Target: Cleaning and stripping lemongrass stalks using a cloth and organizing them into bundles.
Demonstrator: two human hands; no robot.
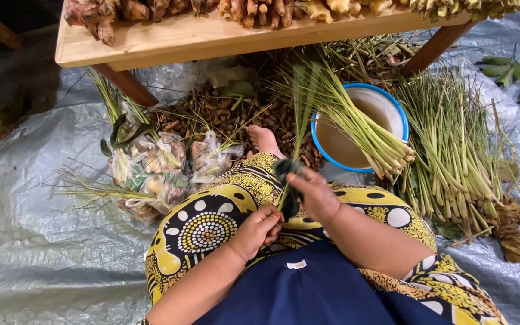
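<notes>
Lemongrass stalks (299,120) stand upright over the lap. Right hand (315,194) is closed around them with dark leaves (285,170). Left hand (257,230) pinches their base.

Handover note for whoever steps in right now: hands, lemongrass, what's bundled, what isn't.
Left hand: closed around the base of a small lemongrass bunch over the lap.
Right hand: pinching dark leaves against the same bunch, higher up.
Done: one bundle of lemongrass lies across the blue-rimmed basin; filled clear bags sit at left.
Left: a large pile of loose lemongrass stalks lies on the tarp at right.
</notes>
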